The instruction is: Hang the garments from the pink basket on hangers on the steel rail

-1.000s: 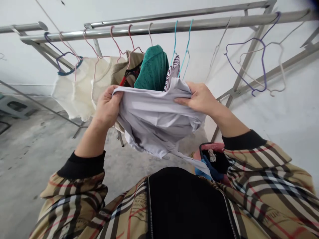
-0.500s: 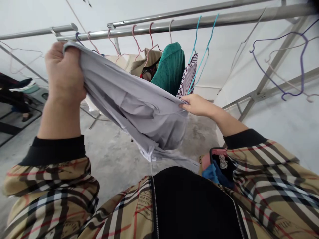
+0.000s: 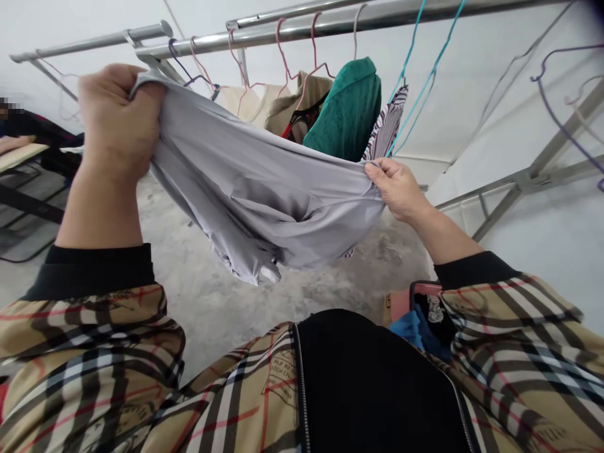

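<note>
**Grey garment stretched between my hands**

My left hand point(image 3: 117, 119) is fisted around one end of the grey garment point(image 3: 264, 201), raised near the metal rail point(image 3: 330, 22). My right hand point(image 3: 399, 189) pinches the opposite edge, lower down. The cloth sags between them, in front of the green top point(image 3: 349, 110) on its hanger.

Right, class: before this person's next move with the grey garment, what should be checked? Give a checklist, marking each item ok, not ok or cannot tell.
1. The left hand grips one end of the garment: ok.
2. The right hand pinches the other end: ok.
3. The garment hangs clear of the floor: ok.
4. The garment is smooth: not ok, it sags and bunches in the middle.
5. A bare hanger is on the rail: ok, a teal one.
6. The garment is right side out: cannot tell.
</note>
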Demonstrator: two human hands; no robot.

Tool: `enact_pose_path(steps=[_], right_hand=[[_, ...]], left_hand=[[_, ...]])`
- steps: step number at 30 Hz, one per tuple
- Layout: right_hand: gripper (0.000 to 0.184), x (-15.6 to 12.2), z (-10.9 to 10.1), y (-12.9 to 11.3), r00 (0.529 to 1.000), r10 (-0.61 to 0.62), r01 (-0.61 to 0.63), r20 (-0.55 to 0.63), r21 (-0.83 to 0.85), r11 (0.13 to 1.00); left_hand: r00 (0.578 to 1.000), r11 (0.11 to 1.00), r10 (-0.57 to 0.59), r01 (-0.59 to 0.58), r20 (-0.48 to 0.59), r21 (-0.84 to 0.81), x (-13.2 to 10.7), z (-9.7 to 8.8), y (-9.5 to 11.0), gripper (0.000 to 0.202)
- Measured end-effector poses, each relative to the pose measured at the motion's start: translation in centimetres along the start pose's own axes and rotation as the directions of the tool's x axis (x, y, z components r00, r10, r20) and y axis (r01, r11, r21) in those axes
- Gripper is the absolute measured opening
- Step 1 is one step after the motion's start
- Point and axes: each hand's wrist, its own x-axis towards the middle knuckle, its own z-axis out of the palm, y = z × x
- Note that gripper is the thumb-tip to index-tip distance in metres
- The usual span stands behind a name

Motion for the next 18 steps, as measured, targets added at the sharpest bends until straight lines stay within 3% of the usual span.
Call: enact_pose_path(steps=[3,5,8,10,12,15,17,18], right_hand=[[0.034,-0.5,-0.9,-0.3,1.000,-0.008,0.013,0.031,-0.159,0.987],[0.033,-0.9,-1.4,-0.5,0.993,0.034,0.003,0.111,-0.319,0.948],[0.049,-1.7,-1.1,-1.2,0.967,0.051,0.086,0.250,-0.505,0.859],[0.073,-2.7,0.2,-2.3,0.941,-0.029,0.195,0.337,-0.469,0.861],[0.084,-3.9,2.3,-3.7,0.907,-0.127,0.265,0.401,-0.310,0.913],[0.068,-5.8,5.4,-5.7,0.874,-0.125,0.185,0.470,-0.082,0.979],[0.049,-6.7,6.4,-6.3,0.883,-0.052,0.061,0.467,-0.003,0.998],[0.042,-7.0,6.5,-6.4,0.894,-0.004,-0.009,0.449,0.027,1.000]], left_hand=[[0.997,0.997,0.078,-0.078,-0.020,0.013,-0.7,0.3,0.0,0.037],[0.989,0.989,0.134,-0.129,-0.068,0.076,-0.8,0.6,0.1,0.029],[0.972,0.954,0.225,-0.206,-0.066,0.220,-1.1,2.1,0.1,0.016],[0.956,0.918,0.292,-0.292,0.044,0.267,-1.9,4.0,0.1,0.011],[0.916,0.888,0.343,-0.388,0.209,0.245,-3.2,6.5,0.2,0.012],[0.806,0.891,0.345,-0.443,0.480,0.103,-5.3,10.3,0.3,0.007],[0.736,0.913,0.331,-0.408,0.591,-0.003,-6.0,12.3,0.0,0.005],[0.722,0.923,0.334,-0.382,0.606,-0.054,-6.1,13.0,-0.4,0.006]])
